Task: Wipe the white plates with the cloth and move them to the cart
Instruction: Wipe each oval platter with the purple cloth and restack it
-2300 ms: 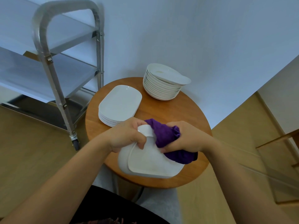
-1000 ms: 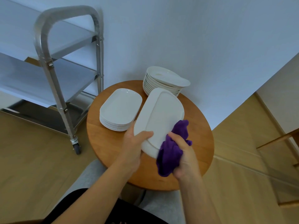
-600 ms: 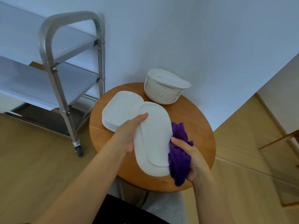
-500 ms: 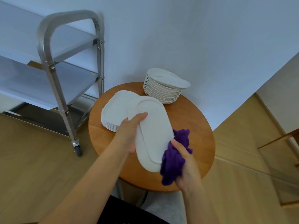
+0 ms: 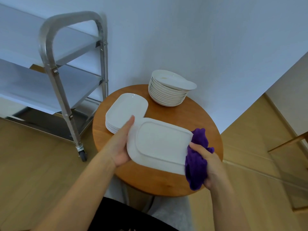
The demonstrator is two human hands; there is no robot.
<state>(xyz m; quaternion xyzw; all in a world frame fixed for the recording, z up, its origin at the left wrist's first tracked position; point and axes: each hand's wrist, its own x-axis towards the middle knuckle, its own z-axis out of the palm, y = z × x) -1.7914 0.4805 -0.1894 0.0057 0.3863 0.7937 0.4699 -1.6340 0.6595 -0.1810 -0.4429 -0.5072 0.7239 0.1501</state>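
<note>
I hold a white oblong plate [image 5: 160, 144] above the round wooden table [image 5: 166, 182], its underside with the foot ring facing me. My left hand [image 5: 120, 147] grips its left end, fingers behind it. My right hand [image 5: 209, 164] is closed on a purple cloth [image 5: 196, 162] pressed against the plate's right end. A stack of white oblong plates [image 5: 125, 112] sits on the table's left part. A taller stack of white plates [image 5: 168, 90] stands at the back near the wall. The metal cart [image 5: 55, 67] stands to the left.
The cart has shelves [image 5: 30, 87] and a caster wheel [image 5: 82, 155] close to the table's left edge. A white wall rises right behind the table. Wooden floor surrounds it, and a wooden furniture edge [image 5: 286, 142] shows at the right.
The plate has turned from pointing away from me to lying crosswise. The cloth has shifted from the plate's near end to its right end. My left hand kept its grip.
</note>
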